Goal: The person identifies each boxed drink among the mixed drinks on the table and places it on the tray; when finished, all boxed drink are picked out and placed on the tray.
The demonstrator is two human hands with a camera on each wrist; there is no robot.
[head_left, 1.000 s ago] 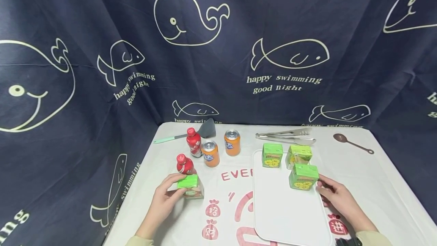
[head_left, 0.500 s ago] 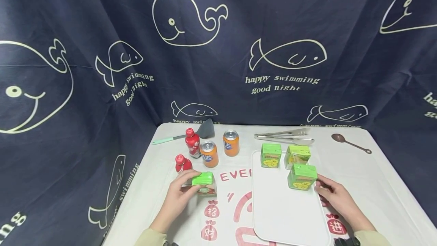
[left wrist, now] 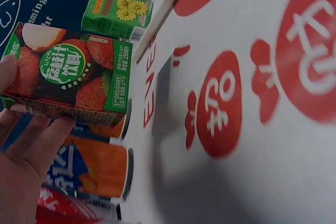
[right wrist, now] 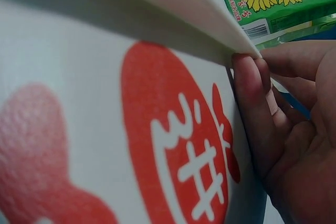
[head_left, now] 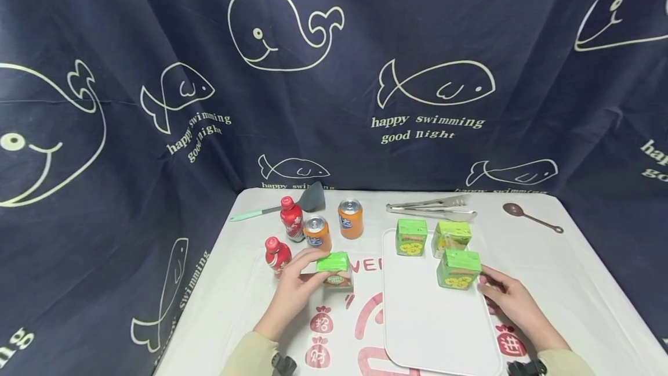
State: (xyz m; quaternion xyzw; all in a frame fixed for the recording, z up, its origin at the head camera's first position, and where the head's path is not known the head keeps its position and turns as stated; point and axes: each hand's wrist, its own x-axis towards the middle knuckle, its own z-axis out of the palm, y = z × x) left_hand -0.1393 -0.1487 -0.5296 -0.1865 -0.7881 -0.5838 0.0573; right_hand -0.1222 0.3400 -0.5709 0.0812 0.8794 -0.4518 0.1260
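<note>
My left hand (head_left: 294,292) grips a green-topped lychee juice carton (head_left: 336,274) between thumb and fingers, just in front of an orange soda can (head_left: 317,231). In the left wrist view the litchi label of that carton faces the camera, and a shadow lies on the tablecloth beneath. At the right edge of a white tray (head_left: 428,329), my right hand (head_left: 514,300) pinches the rim, as the right wrist view shows with thumb and fingertips there. Beside those fingers a green carton with yellow flowers (head_left: 459,270) stands on the tray. Two more green cartons, a flowered one (head_left: 411,238) and a yellow-green one (head_left: 452,237), stand towards its back.
Two red bottles, a near one (head_left: 278,255) and a far one (head_left: 291,219), stand left of the cans. A second orange can (head_left: 350,219) is behind. Along the back lie a spatula (head_left: 312,199), metal tongs (head_left: 430,209) and a brown spoon (head_left: 532,217). A dark curtain (head_left: 313,103) hangs behind.
My left hand has carried the lychee juice carton rightwards and slightly away from me, from beside the near red bottle towards the tray. The right hand stays at the tray's edge.
</note>
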